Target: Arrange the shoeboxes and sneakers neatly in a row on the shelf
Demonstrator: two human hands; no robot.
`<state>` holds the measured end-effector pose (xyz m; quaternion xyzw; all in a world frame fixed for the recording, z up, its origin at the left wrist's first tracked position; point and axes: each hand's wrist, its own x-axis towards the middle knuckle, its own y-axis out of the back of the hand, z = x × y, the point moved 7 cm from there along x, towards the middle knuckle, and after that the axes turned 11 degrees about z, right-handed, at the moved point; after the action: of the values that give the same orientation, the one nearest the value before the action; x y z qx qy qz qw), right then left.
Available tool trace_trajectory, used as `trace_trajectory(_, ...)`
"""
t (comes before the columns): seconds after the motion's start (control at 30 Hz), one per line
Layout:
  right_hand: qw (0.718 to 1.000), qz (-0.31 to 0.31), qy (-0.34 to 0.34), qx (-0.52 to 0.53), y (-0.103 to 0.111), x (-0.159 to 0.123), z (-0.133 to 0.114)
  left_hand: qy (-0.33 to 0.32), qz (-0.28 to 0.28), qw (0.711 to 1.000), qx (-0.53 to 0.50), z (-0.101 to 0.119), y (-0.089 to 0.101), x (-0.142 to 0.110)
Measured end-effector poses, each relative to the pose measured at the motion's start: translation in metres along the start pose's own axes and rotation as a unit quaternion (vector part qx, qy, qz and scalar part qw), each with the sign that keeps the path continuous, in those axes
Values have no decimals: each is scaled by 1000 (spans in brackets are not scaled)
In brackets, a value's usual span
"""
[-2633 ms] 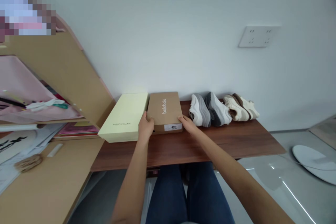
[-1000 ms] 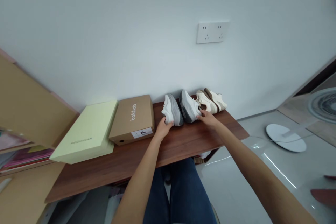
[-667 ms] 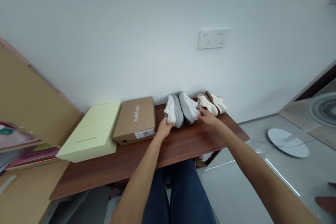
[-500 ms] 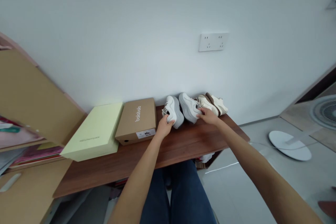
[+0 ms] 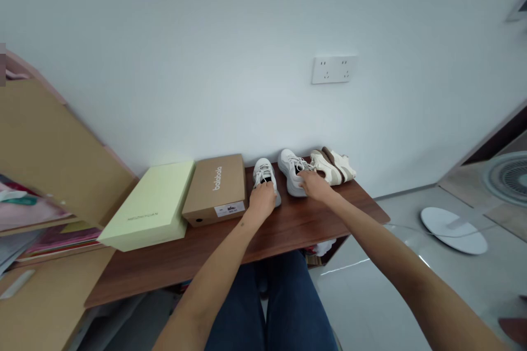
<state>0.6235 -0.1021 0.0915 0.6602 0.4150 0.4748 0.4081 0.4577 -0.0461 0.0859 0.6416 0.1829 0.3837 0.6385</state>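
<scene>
Two white-and-grey sneakers stand sole-down on the dark wooden bench [image 5: 230, 247], toes toward the wall. My left hand [image 5: 262, 200] is closed on the heel of the left sneaker [image 5: 263, 167], its fingers at the shoe opening. The heel of the right sneaker [image 5: 290, 167] is gripped by my right hand [image 5: 313, 185], the fingertips at the collar. Just right of it lies a cream-and-brown pair, one shoe [image 5: 325, 166] against the other shoe [image 5: 342, 164], which is tipped on its side with the brown sole showing.
Left of the sneakers sit a brown shoebox [image 5: 216, 184] and a pale yellow box [image 5: 150, 203]. Shelves with papers and fabric [image 5: 49, 241] stand at far left. A socket plate [image 5: 334, 69] is on the wall. A white fan base [image 5: 453, 230] rests on the floor at right.
Both sneakers have gone from tilted onto their sides to standing upright, laces now facing up. My left hand has shifted over the heel; my right hand has moved slightly left and down.
</scene>
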Motion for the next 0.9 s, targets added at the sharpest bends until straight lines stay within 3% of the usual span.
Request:
trace_trajectory(0.13, 999, -28, 3, -39, -6, 2, -12, -14, 3, 1000, 22, 2, -3, -2)
trace_trajectory(0.53, 996, -37, 38, -75, -11, 2, -45, -5, 8, 999, 41, -5, -3, 2)
trace_trajectory(0.9, 999, 15, 49, -3, -12, 3, -40, 5, 42, 998, 43, -10, 2, 7)
